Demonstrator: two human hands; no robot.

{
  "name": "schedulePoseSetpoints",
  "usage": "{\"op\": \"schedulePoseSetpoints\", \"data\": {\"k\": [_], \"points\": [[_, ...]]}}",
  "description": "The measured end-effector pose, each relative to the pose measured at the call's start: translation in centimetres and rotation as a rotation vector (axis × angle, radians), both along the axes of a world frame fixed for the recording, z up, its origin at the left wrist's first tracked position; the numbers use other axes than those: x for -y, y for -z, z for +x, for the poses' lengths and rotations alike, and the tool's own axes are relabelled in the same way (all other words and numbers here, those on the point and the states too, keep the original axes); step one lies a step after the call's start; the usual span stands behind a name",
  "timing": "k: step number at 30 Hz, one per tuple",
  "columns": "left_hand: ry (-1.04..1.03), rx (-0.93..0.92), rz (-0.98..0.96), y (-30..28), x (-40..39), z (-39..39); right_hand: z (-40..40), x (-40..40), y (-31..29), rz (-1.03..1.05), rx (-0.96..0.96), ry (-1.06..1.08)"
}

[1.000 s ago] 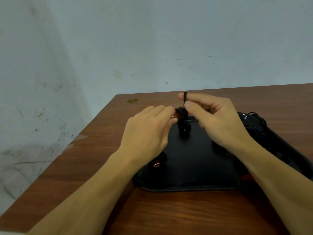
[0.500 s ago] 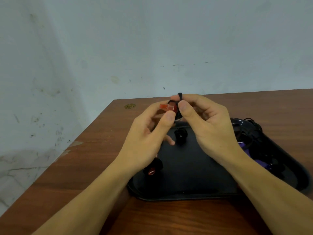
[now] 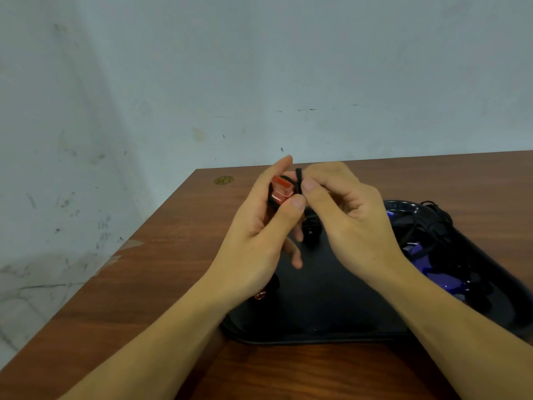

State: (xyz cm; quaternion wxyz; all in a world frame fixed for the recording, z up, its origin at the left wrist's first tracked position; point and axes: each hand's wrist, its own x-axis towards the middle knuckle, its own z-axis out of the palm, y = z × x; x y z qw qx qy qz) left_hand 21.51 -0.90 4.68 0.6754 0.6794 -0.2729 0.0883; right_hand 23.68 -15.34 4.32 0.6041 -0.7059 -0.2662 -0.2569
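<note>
Above a black tray point(image 3: 317, 327) my left hand point(image 3: 259, 235) holds a small red translucent piece point(image 3: 281, 189) between thumb and fingers. A thin black cord point(image 3: 299, 180) loops up beside that piece, and my right hand point(image 3: 346, 223) pinches it between thumb and forefinger. Both hands meet fingertip to fingertip over the tray's far edge. A black bead point(image 3: 313, 226) hangs or sits just below the hands. A second dark bead with a red end point(image 3: 264, 293) lies at the tray's left edge, partly hidden by my left wrist.
The tray lies on a brown wooden table point(image 3: 161, 284) whose left edge runs diagonally beside a pale wall. Purple pieces point(image 3: 432, 272) and black cord point(image 3: 429, 223) are piled in the tray's right part. A small brass fitting point(image 3: 223, 180) is set into the table's far corner.
Both hands have risen slightly and turned, so the red piece in my left fingers now shows. The view has tilted, revealing the purple pieces at the tray's right.
</note>
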Motion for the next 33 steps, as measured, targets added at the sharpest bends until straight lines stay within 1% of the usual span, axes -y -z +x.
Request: {"op": "schedulePoseSetpoints", "data": {"k": [2, 7, 9, 11, 13, 16, 18, 20, 22, 24, 27, 30, 32, 33], "points": [[-0.019, 0.002, 0.071, -0.1, 0.0, -0.1, 0.1, 0.3, 0.1, -0.011, -0.016, 0.011], [-0.105, -0.005, 0.280, -0.2, 0.0, -0.3, 0.2, 0.5, 0.0, 0.027, -0.063, -0.069], [-0.125, 0.008, 0.312, -0.1, -0.1, -0.3, 0.2, 0.6, 0.0, 0.030, -0.093, -0.086], [-0.143, 0.003, 0.294, 0.1, -0.1, -0.2, 0.0, 0.5, -0.1, 0.015, -0.110, -0.098], [-0.150, -0.025, 0.236, 0.5, 0.1, 0.1, -0.1, 0.4, -0.1, 0.011, -0.124, -0.098], [-0.181, -0.074, 0.141, 0.8, 0.4, 0.7, -0.2, 0.3, -0.1, 0.032, -0.128, -0.082], [-0.211, -0.071, 0.104, 0.8, 0.6, 0.9, -0.3, 0.1, -0.2, 0.059, -0.135, -0.064], [-0.215, -0.055, 0.077, 0.5, 0.6, 0.9, -0.4, -0.1, -0.3, 0.137, -0.214, -0.086], [-0.239, -0.037, 0.100, 0.3, 0.4, 0.8, -0.5, -0.1, -0.5, 0.281, -0.377, -0.179], [-0.308, 0.039, 0.220, 0.2, 0.0, 0.7, -0.8, -0.2, -0.8, 0.424, -0.528, -0.317], [-0.387, 0.307, 0.485, 0.4, -0.5, 0.6, -1.3, 0.1, -1.4, 0.508, -0.624, -0.426], [-0.411, 0.510, 0.648, 0.2, -0.9, 0.7, -1.4, 0.3, -1.8, 0.467, -0.616, -0.428], [-0.402, 0.596, 0.728, 0.0, -1.0, 0.7, -1.2, 0.3, -1.9, 0.400, -0.572, -0.378], [-0.404, 0.632, 0.768, -0.1, -1.0, 0.7, -1.1, 0.4, -1.8, 0.334, -0.520, -0.325]]}}
